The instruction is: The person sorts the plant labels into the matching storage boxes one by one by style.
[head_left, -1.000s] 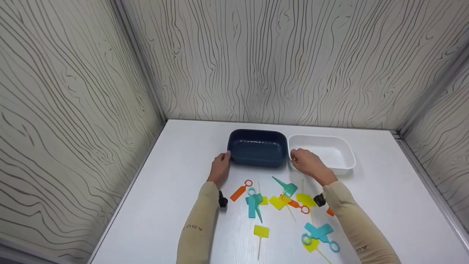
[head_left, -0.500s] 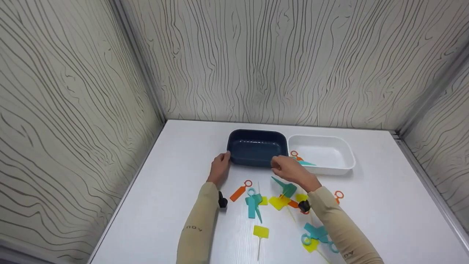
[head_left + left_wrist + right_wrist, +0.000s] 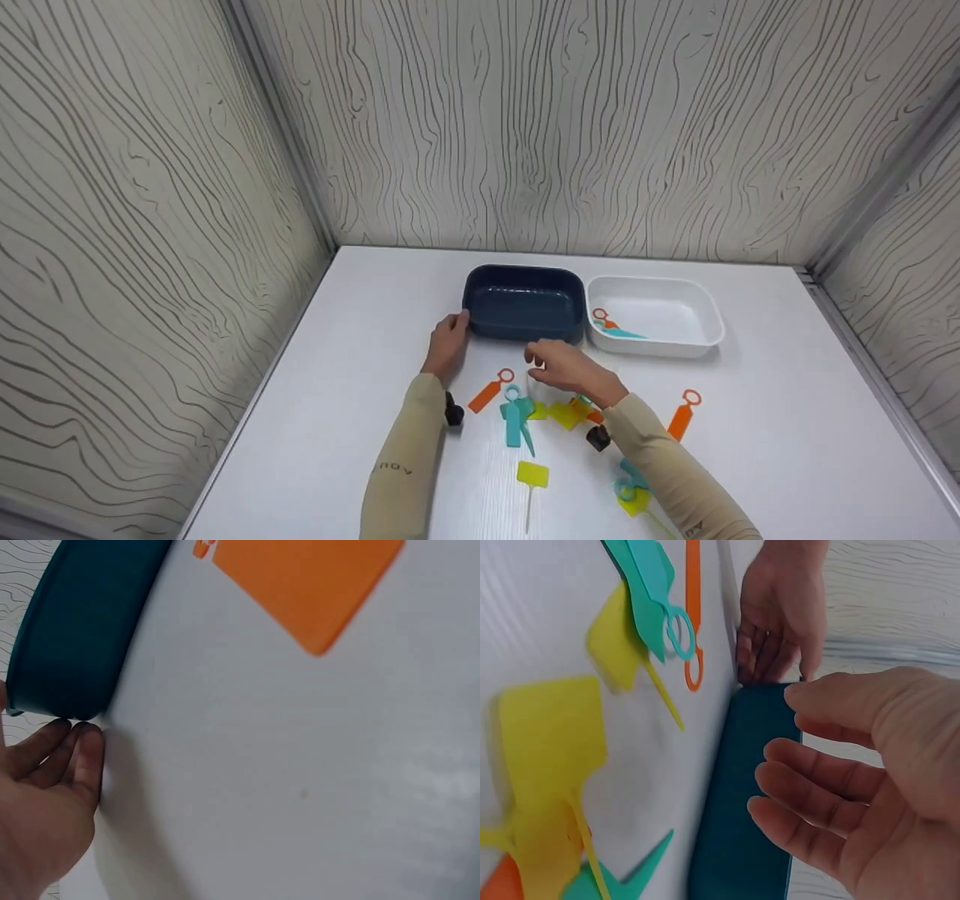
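At the near left corner of the dark blue tub (image 3: pixel 517 328), my left hand (image 3: pixel 448 346) holds the end wall, thumb at the rim and fingertips on the outside. My right hand (image 3: pixel 566 366) hovers over the table just in front of the tub, its fingers loosely spread with nothing between them. Below it lie overlapping yellow plant labels (image 3: pixel 564 415), partly hidden by hand and wrist. To their left are an orange ringed tag (image 3: pixel 487 396) and a turquoise ringed tag (image 3: pixel 513 429) across a green T-shaped label (image 3: pixel 527 407).
Beside the tub stands a white tub (image 3: pixel 675 349) with an orange ringed piece (image 3: pixel 600 314) and a turquoise pointed piece (image 3: pixel 626 333) inside. A yellow label (image 3: pixel 532 474) lies near the front. Another orange tag (image 3: pixel 680 422) lies right of my right forearm.
My right hand has left the white tub and moved left and towards me, its fingers opening out. Orange and turquoise pieces now show in the white tub. My left hand stays at the dark tub.
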Tool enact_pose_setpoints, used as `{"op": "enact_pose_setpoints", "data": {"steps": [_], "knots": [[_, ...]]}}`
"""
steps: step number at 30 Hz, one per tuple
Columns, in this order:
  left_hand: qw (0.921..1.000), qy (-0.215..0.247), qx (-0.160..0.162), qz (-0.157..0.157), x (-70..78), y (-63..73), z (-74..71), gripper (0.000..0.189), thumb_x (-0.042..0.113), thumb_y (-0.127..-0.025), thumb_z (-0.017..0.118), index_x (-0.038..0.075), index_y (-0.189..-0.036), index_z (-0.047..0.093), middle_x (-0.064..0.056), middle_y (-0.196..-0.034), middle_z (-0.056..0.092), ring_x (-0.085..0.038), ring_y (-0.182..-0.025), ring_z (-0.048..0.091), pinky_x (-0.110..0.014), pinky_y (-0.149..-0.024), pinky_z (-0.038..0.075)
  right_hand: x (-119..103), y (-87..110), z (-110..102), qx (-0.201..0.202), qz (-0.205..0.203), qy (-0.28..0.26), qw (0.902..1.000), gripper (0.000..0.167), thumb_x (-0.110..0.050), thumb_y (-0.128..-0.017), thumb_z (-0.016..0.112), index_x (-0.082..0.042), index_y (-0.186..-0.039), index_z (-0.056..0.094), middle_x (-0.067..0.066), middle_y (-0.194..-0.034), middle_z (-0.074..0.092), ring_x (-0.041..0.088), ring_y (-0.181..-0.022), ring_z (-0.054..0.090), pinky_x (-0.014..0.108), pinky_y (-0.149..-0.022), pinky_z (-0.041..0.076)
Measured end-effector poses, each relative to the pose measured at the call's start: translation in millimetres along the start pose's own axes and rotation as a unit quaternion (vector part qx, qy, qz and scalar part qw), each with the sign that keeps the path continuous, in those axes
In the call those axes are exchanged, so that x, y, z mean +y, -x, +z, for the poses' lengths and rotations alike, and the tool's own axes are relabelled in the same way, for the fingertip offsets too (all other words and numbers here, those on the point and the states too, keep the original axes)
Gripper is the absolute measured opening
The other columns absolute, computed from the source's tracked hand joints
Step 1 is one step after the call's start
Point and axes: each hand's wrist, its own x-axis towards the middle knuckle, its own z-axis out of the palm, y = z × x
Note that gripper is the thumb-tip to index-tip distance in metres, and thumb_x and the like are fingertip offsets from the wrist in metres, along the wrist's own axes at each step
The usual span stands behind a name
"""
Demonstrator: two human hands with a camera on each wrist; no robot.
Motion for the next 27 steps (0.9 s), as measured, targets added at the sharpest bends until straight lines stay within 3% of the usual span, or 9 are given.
{"op": "enact_pose_setpoints", "data": {"steps": [6, 14, 20, 27], "knots": [[0.9999, -0.005, 0.009, 0.001, 0.7, 2.6, 0.6, 0.057, 0.061, -0.098, 0.041, 0.016, -0.127, 0.061, -0.005, -0.13, 0.061, -0.024, -0.127, 0.054, -0.044, -0.11, 0.039, -11, -5.2, 16, -0.014, -0.036, 0.019, 0.9991, 0.022, -0.015, -0.09, 0.069, -0.006, -0.109, 0.064, 0.011, -0.1, 0.067, 0.021, -0.084, 0.057, 0.039, -0.081, 0.053], [0.9998, -0.008, 0.005, -0.019, 1.0, 0.4, 1.0, 0.058, 0.063, -0.098, 0.039, 0.018, -0.128, 0.06, -0.003, -0.131, 0.06, -0.022, -0.128, 0.053, -0.045, -0.111, 0.038, -25, -13.7, 29, -0.041, -0.041, 0.034, 0.9978, 0.026, -0.023, -0.091, 0.069, -0.01, -0.114, 0.067, 0.008, -0.105, 0.066, 0.018, -0.089, 0.058, 0.037, -0.085, 0.054], [0.9998, -0.015, 0.008, -0.014, 1.5, 0.4, 0.0, 0.059, 0.064, -0.097, 0.039, 0.017, -0.127, 0.061, -0.005, -0.13, 0.061, -0.024, -0.126, 0.054, -0.045, -0.11, 0.039, -32, -21.1, 43, -0.034, -0.08, 0.063, 0.9942, 0.023, -0.023, -0.09, 0.07, -0.011, -0.109, 0.068, 0.006, -0.098, 0.065, 0.014, -0.08, 0.054, 0.031, -0.077, 0.052], [0.9998, -0.02, 0.007, -0.001, -0.3, -0.8, -0.9, 0.062, 0.064, -0.097, 0.039, 0.015, -0.129, 0.06, -0.007, -0.133, 0.059, -0.025, -0.128, 0.053, -0.046, -0.111, 0.039, -43, -27.1, 54, -0.039, -0.069, 0.07, 0.9944, 0.025, -0.025, -0.09, 0.07, -0.014, -0.112, 0.068, 0.002, -0.096, 0.061, 0.012, -0.081, 0.05, 0.026, -0.073, 0.049]]}}
